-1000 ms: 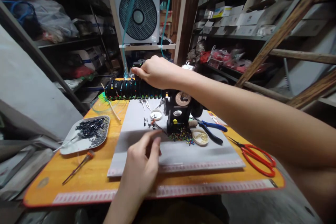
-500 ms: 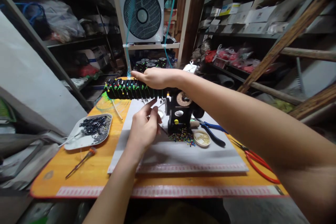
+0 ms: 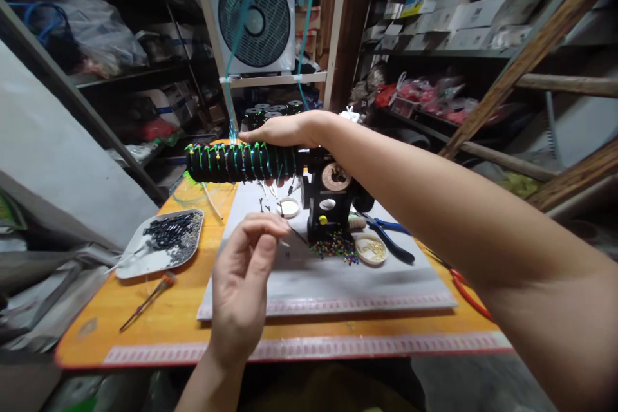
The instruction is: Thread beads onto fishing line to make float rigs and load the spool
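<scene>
A black roller (image 3: 226,164) wound with green and teal cords and small beads juts left from a black stand (image 3: 329,203). My right hand (image 3: 290,129) lies over the roller's top right part, thumb pointing left, fingertips showing beneath; its fingers wrap round the roller. In front and below, my left hand (image 3: 246,270) is raised off the roller, fingers curled and thumb near the index fingertip. A thin pale bit shows by those fingertips, too small to name. Close to the stand's base are colourful beads (image 3: 338,247) and a small dish (image 3: 371,250) of pale pieces.
On the orange table (image 3: 96,315) are a white tray (image 3: 145,264) of black pieces, an orange-tipped tool (image 3: 149,299), blue-handled pliers (image 3: 393,244), red-handled scissors (image 3: 470,296) and a ruler strip (image 3: 386,344). Behind stands a box fan (image 3: 253,19); shelves flank both sides.
My left hand has moved down and away from the roller's underside. The roller has turned, showing more green knots on top. My right hand has shifted slightly, its fingertips now visible below the roller.
</scene>
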Tool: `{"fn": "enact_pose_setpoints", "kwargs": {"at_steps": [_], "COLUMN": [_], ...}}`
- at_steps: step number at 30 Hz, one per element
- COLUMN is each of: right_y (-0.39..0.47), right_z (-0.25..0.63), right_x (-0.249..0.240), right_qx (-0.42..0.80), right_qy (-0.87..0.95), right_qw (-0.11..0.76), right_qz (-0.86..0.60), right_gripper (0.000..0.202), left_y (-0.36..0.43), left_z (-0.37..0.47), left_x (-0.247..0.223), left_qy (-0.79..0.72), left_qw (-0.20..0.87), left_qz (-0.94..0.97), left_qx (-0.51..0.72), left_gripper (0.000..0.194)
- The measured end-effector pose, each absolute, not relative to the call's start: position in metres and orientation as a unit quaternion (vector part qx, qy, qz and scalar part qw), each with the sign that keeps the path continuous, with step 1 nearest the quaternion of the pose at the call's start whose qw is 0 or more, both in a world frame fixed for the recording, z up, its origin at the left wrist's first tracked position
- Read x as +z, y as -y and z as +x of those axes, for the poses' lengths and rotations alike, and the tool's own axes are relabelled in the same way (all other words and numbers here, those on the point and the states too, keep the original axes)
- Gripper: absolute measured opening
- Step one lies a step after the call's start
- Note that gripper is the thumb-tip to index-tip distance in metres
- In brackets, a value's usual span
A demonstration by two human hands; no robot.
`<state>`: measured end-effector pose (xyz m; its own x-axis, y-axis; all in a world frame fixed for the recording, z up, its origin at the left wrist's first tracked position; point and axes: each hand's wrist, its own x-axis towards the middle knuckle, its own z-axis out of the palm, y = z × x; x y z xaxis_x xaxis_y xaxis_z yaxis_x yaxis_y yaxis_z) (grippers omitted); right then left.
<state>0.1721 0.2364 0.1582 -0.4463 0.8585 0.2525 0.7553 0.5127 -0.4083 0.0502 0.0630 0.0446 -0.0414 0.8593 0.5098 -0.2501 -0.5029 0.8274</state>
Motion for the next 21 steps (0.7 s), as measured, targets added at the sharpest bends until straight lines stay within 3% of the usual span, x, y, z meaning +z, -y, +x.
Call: {"fn": "enact_pose_setpoints", "kwargs": {"at_steps": [3, 6, 8, 12, 15, 19, 21], "right_y": [-0.234, -0.230, -0.226, -0.207, -0.180, -0.137, -0.119], "right_z": [0.171, 0.169, 0.168, 0.168, 0.172, 0.184, 0.193], "right_x": [0.160, 0.163, 0.165, 0.165, 0.159, 0.141, 0.128], "right_qx": [0.143, 0.139, 0.114, 0.010, -0.109, -0.164, -0.158], "right_qy": [0.852, 0.858, 0.858, 0.850, 0.836, 0.853, 0.865], "right_qw": [0.178, 0.169, 0.181, 0.256, 0.336, 0.375, 0.375], "right_qz": [-0.471, -0.465, -0.467, -0.461, -0.419, -0.323, -0.292], "right_gripper": [0.061, 0.051, 0.046, 0.040, 0.029, 0.032, 0.040], "left_y": [-0.043, -0.031, -0.028, -0.028, -0.026, -0.021, -0.019], "left_z": [0.046, 0.042, 0.041, 0.041, 0.042, 0.043, 0.041], "left_x": [0.036, 0.026, 0.019, 0.006, 0.000, -0.004, -0.007], "left_qy": [-0.291, -0.374, -0.410, -0.455, -0.470, -0.487, -0.484], "left_qw": [0.566, 0.594, 0.582, 0.496, 0.423, 0.366, 0.393], "left_qz": [0.468, 0.445, 0.440, 0.455, 0.470, 0.471, 0.458], "left_qx": [0.613, 0.556, 0.547, 0.583, 0.616, 0.638, 0.634], "left_gripper": [0.016, 0.034, 0.043, 0.023, 0.026, 0.025, 0.030]}}
